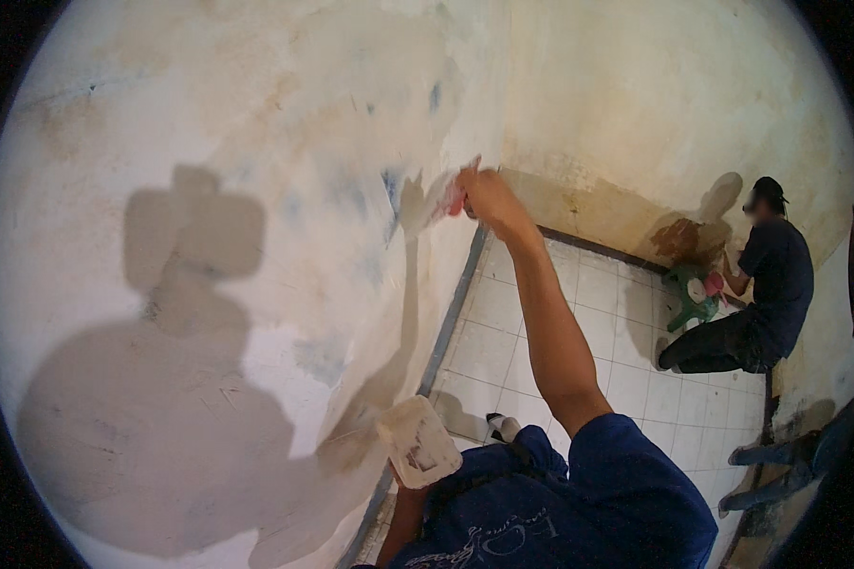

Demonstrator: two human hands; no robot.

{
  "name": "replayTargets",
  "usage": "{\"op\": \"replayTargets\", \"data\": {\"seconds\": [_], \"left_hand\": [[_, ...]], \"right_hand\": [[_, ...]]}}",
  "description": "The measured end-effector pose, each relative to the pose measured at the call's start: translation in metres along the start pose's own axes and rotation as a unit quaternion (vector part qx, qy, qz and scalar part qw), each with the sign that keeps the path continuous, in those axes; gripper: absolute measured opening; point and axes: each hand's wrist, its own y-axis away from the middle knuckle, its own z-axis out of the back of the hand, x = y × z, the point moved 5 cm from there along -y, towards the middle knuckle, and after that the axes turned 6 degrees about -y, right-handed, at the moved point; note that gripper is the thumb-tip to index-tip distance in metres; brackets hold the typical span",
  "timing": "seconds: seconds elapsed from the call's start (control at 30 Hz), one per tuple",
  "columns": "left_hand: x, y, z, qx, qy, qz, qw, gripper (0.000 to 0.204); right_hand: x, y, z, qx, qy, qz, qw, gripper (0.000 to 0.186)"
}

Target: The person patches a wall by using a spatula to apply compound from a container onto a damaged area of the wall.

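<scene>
My right arm reaches forward to the wall (285, 123) on the left, close to the room's corner. In my right hand (491, 197), closed, is a red-handled putty knife (456, 197), blurred and held against or very near the wall; its blade is hard to make out. Low by my body, my left hand (398, 477) holds a pale, squarish plastic tub (418, 440) with whitish paste smeared inside. The tub hides most of the left fingers. Around the knife the plaster shows patchy white, beige and bluish marks.
White floor tiles (512, 303) meet a grey skirting strip (457, 322) along the wall. At the right a person (778, 275) crouches by the far wall, beside a green stool (690, 299) and a pink container (714, 286). Another person's legs (778, 469) show at lower right.
</scene>
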Motion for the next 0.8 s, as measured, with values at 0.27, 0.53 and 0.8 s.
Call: {"op": "replayTargets", "data": {"seconds": [0.27, 0.53, 0.8], "left_hand": [[0.005, -0.004, 0.001, 0.000, -0.003, 0.010, 1.000, 0.068], [0.009, -0.003, 0.006, -0.004, -0.001, 0.018, 1.000, 0.069], [0.008, -0.003, 0.005, -0.002, -0.003, 0.028, 1.000, 0.070]], "right_hand": [[-0.168, 0.003, -0.056, 0.009, 0.029, -0.131, 0.991, 0.052], [-0.071, -0.026, -0.057, 0.011, 0.066, -0.047, 0.997, 0.050], [0.048, -0.024, -0.017, -0.051, -0.078, -0.044, 0.995, 0.036]]}}
